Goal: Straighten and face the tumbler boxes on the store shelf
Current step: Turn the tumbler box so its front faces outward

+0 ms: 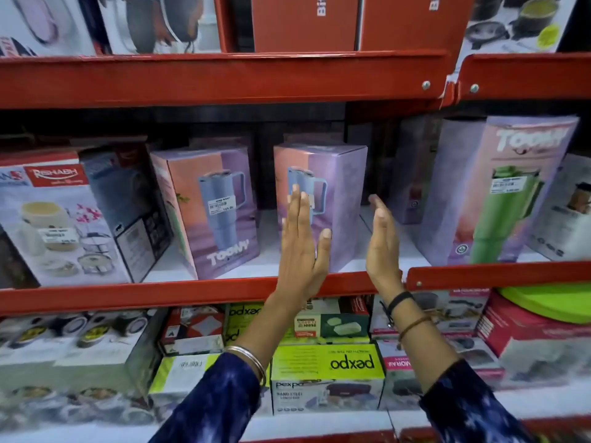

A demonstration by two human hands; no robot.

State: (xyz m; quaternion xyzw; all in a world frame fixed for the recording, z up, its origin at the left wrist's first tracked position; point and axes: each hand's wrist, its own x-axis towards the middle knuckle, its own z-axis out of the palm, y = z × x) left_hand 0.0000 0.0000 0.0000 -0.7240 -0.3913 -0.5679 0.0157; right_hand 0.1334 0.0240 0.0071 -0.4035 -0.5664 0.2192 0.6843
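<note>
Three pastel tumbler boxes stand on the red middle shelf (192, 295). The middle tumbler box (342, 193), pink and lilac with a blue mug picture, is turned at an angle. My left hand (302, 244) lies flat with fingers straight against its front face. My right hand (382, 241) is held edge-on, fingers extended, just right of the box near its side; contact cannot be told. The left tumbler box (208, 209) stands angled, apart from both hands. A taller tumbler box (499, 193) with a green mug stands at the right.
A white casserole-set box (60, 225) and a dark box (134, 212) crowd the shelf's left end. Another white box (566, 215) sits far right. Red boxes (303, 24) fill the upper shelf, lunch-box cartons (326, 375) the lower one. Open shelf space lies between the middle and right tumbler boxes.
</note>
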